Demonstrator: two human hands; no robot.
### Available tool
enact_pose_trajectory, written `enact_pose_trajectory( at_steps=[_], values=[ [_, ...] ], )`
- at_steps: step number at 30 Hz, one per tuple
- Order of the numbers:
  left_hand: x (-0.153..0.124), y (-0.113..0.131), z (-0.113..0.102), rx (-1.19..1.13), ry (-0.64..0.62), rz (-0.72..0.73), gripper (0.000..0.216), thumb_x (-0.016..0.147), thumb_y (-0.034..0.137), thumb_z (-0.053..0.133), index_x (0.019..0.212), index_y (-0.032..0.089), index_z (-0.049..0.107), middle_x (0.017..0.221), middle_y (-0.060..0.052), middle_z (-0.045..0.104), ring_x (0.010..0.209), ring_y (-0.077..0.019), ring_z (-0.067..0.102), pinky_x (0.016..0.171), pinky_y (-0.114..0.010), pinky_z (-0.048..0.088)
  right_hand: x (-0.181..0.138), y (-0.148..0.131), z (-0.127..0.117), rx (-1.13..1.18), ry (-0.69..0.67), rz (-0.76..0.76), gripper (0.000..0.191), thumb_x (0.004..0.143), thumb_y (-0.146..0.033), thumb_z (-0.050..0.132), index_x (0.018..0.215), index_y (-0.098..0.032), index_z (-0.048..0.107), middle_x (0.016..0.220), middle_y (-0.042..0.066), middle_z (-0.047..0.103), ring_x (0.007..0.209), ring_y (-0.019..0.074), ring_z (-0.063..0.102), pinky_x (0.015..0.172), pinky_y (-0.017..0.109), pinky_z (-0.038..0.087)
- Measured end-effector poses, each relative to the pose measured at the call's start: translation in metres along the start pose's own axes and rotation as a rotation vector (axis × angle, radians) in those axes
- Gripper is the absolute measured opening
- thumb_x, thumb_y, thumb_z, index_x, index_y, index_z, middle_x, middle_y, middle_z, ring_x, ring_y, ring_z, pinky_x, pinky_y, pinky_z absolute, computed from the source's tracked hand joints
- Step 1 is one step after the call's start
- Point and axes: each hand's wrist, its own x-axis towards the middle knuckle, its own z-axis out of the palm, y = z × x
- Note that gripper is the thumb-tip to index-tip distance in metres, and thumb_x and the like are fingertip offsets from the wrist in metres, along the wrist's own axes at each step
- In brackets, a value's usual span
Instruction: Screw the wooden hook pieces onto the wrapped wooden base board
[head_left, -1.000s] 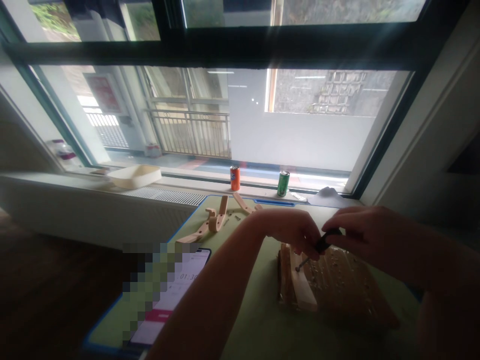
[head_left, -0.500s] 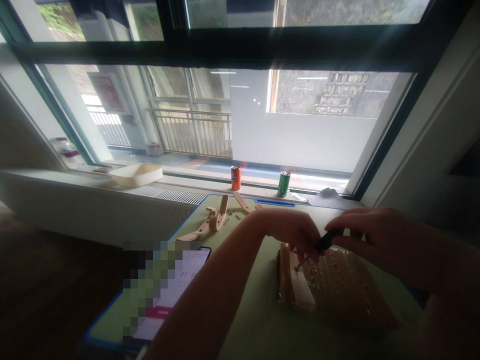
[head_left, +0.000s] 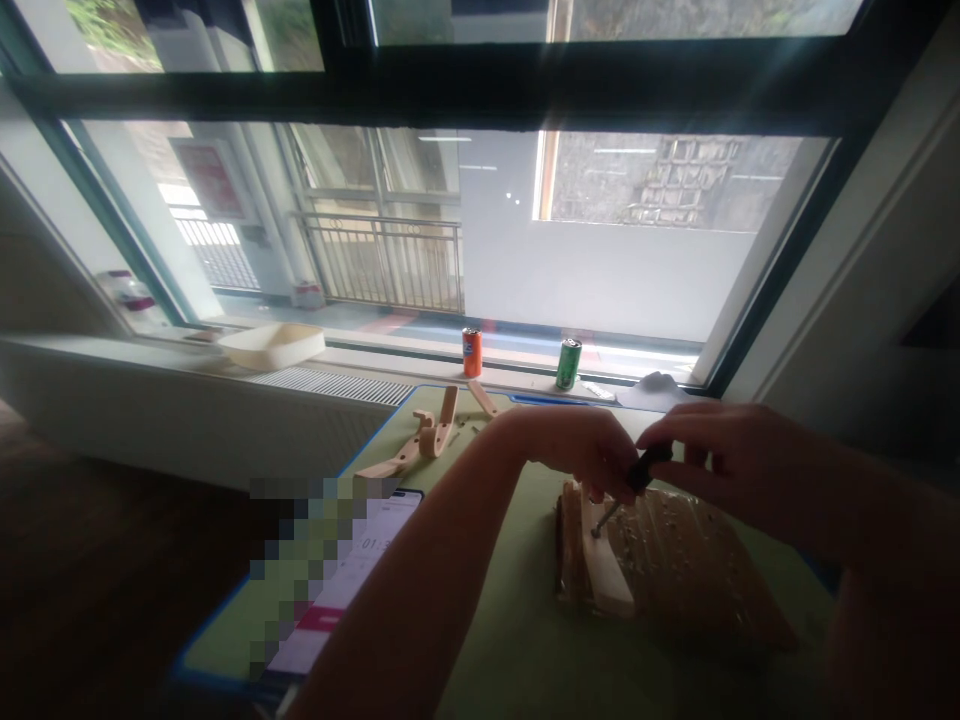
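A screwdriver point(head_left: 651, 467) with a black handle leans down to the left, its metal shaft meeting a screw in a pale wooden piece point(head_left: 611, 580). My right hand point(head_left: 724, 450) is closed on the handle's upper end with thumb and fingers. My left hand point(head_left: 589, 445) bends over from the left, its fingers closed at the lower end of the handle; some fingertips are hidden close to the wood. Beneath the wooden piece is a brown block point(head_left: 705, 580) wrapped in shiny clear film, with small holes or marks on top.
Curved wooden parts point(head_left: 431, 440) and small screws lie at the table's far left. A phone point(head_left: 352, 570) showing a timer rests by my left forearm. On the windowsill stand an orange can point(head_left: 472, 353), a green can point(head_left: 568, 364) and a cream tray point(head_left: 274, 348).
My right hand has shifted slightly left and its fingers have turned on the screwdriver handle. The view has tilted a little; the wooden piece stays on the block.
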Motion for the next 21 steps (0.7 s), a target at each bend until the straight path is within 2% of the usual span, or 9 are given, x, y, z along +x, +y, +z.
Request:
enact_pose_trajectory(
  at_steps=[4,7,10,13,15,17,21],
  values=[
    [-0.001,0.003,0.000,0.088,0.034,-0.009,0.024,0.068,0.034,0.069,0.081,0.015,0.066,0.068,0.001,0.065,0.062,-0.0093,0.058,0.059,-0.021,0.042,0.005,0.001,0.003,-0.090,-0.012,0.046,0.037,0.083,-0.047,0.047,0.063,-0.019,0.064,0.057,0.001,0.059,0.051,0.0111,0.050,0.049,0.024,0.033],
    [0.001,0.002,0.001,0.103,0.047,-0.054,0.025,0.067,0.036,0.069,0.079,0.015,0.066,0.070,0.000,0.066,0.063,-0.0099,0.059,0.058,-0.021,0.042,0.010,0.002,0.008,-0.157,-0.005,0.114,0.046,0.083,-0.050,0.045,0.052,-0.018,0.058,0.049,0.001,0.053,0.046,0.0105,0.046,0.047,0.025,0.031],
    [0.004,-0.001,0.001,0.049,0.030,-0.075,0.023,0.071,0.035,0.067,0.081,0.014,0.065,0.070,-0.001,0.066,0.064,-0.0108,0.060,0.061,-0.022,0.045,0.011,0.002,0.009,-0.121,0.000,0.126,0.039,0.083,-0.049,0.046,0.063,-0.020,0.062,0.057,0.001,0.058,0.049,0.0109,0.048,0.048,0.024,0.033],
    [0.003,-0.002,0.001,-0.019,0.003,-0.023,0.023,0.073,0.029,0.064,0.091,0.014,0.065,0.073,-0.002,0.065,0.066,-0.0112,0.061,0.065,-0.024,0.047,0.006,0.000,0.004,-0.023,0.009,0.027,0.023,0.083,-0.040,0.049,0.085,-0.024,0.066,0.076,0.001,0.064,0.061,0.0119,0.054,0.054,0.024,0.037],
    [0.000,-0.001,0.000,-0.024,-0.012,0.000,0.022,0.074,0.026,0.064,0.092,0.014,0.065,0.073,-0.001,0.065,0.066,-0.0109,0.061,0.066,-0.024,0.047,0.003,0.000,0.001,0.024,-0.014,-0.030,0.019,0.083,-0.034,0.049,0.089,-0.025,0.066,0.080,0.001,0.065,0.065,0.0123,0.056,0.057,0.024,0.039],
    [-0.002,0.000,-0.001,0.020,-0.010,-0.004,0.021,0.072,0.029,0.065,0.088,0.015,0.067,0.072,0.000,0.066,0.066,-0.0108,0.060,0.065,-0.024,0.045,0.001,0.000,-0.001,0.012,-0.030,-0.029,0.022,0.083,-0.037,0.050,0.082,-0.023,0.067,0.073,0.001,0.065,0.062,0.0125,0.055,0.055,0.024,0.038],
    [-0.003,0.000,-0.001,0.097,0.002,-0.018,0.030,0.067,0.035,0.069,0.091,0.017,0.066,0.077,0.000,0.067,0.068,-0.0109,0.060,0.065,-0.023,0.044,0.004,-0.002,0.004,-0.120,-0.006,0.070,0.044,0.082,-0.051,0.046,0.057,-0.019,0.062,0.052,0.001,0.056,0.048,0.0113,0.048,0.048,0.025,0.032]
  ],
)
